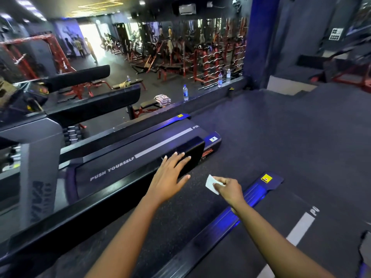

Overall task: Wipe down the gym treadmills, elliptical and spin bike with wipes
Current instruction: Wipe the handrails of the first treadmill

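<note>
A black treadmill handrail runs from lower left up to its blunt end. My left hand lies with straight fingers on that end of the rail. My right hand pinches a small white wipe just right of the rail, above the speckled floor. Beyond the rail lies the treadmill belt printed "PUSH YOURSELF". A second treadmill deck with a blue-lit side rail lies under my right forearm.
The grey treadmill upright and console stand at left. More black handrails lie beyond. A ledge with water bottles edges a drop to the lower gym floor with red racks. Dark rubber floor spreads to the right.
</note>
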The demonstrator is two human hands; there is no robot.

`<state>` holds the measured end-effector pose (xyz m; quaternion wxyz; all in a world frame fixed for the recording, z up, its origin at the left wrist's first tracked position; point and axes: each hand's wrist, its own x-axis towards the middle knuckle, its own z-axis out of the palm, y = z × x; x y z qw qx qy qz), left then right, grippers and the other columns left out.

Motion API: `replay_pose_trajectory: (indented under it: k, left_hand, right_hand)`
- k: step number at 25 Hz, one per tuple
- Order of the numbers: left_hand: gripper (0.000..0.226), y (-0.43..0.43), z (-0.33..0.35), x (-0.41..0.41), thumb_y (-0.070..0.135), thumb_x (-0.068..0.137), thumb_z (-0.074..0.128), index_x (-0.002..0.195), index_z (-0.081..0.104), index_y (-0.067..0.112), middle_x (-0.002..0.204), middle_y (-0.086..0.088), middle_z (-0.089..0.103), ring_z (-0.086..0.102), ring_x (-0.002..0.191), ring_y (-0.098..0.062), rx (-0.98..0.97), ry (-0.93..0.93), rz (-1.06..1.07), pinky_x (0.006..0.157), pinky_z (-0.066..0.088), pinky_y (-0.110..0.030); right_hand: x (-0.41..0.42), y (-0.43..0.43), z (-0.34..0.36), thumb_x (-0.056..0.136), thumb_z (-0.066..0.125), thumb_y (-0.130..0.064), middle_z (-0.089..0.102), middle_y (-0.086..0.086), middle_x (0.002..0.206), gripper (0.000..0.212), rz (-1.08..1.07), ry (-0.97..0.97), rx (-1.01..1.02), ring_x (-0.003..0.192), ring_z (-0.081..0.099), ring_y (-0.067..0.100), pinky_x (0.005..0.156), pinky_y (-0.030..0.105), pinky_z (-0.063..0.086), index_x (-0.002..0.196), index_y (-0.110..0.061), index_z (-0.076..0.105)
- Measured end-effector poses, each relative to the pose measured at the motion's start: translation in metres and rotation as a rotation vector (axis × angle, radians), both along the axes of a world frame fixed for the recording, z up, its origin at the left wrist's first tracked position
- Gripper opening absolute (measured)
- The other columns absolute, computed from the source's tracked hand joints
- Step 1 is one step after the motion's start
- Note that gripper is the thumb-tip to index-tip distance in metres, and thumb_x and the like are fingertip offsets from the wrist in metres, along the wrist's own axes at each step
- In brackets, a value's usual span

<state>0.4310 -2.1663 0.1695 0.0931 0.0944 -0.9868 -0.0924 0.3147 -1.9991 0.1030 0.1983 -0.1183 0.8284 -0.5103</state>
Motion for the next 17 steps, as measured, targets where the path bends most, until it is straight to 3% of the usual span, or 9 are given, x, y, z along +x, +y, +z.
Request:
replay_pose_trajectory:
  k: [3,7,10,13,17]
  left_hand:
    - [0.074,0.029,-0.005,-0.016,0.06,0.085,0.017,0.146,0.033,0.022,0.152,0.0,0.031,0.018,0.145,-0.018,0.019,-0.047,-0.056,0.112,-0.008,-0.028]
    - [0.05,0.081,-0.027,-0.078,0.038,0.099,0.042,0.145,0.034,0.021,0.15,-0.001,0.034,0.027,0.14,-0.013,0.148,-0.212,-0.111,0.117,0.006,-0.034]
    - [0.047,0.123,-0.043,-0.141,0.036,0.099,0.042,0.143,0.037,0.018,0.147,-0.003,0.038,0.032,0.137,-0.014,0.202,-0.319,-0.155,0.117,0.016,-0.038]
    - [0.046,0.178,-0.059,-0.214,0.035,0.1,0.041,0.141,0.04,0.015,0.146,-0.006,0.039,0.036,0.135,-0.019,0.222,-0.386,-0.223,0.115,0.021,-0.041]
    - [0.046,0.255,-0.065,-0.305,0.032,0.099,0.044,0.141,0.04,0.013,0.142,-0.008,0.043,0.04,0.132,-0.021,0.221,-0.406,-0.325,0.11,0.028,-0.03]
  right_hand:
    - [-0.025,0.022,0.005,0.086,0.058,-0.009,0.068,0.008,0.109,0.029,0.067,0.026,0.069,0.091,0.056,0.009,0.06,0.012,0.033,0.113,-0.014,0.068]
    - [-0.077,0.078,0.006,0.085,0.055,-0.011,0.068,0.007,0.11,0.032,0.169,0.06,0.216,0.107,0.058,0.019,0.071,0.016,0.035,0.113,-0.021,0.068]
    - [-0.12,0.139,0.01,0.084,0.052,-0.009,0.069,0.006,0.11,0.033,0.153,0.082,0.291,0.097,0.062,0.016,0.07,0.018,0.039,0.111,-0.019,0.069]
    - [-0.171,0.215,0.013,0.086,0.051,-0.012,0.067,0.009,0.111,0.033,0.085,0.115,0.397,0.103,0.061,0.022,0.069,0.02,0.039,0.113,-0.021,0.068]
    - [-0.237,0.304,0.018,0.087,0.051,-0.014,0.066,0.012,0.113,0.034,-0.023,0.125,0.496,0.105,0.06,0.027,0.072,0.025,0.042,0.116,-0.023,0.067]
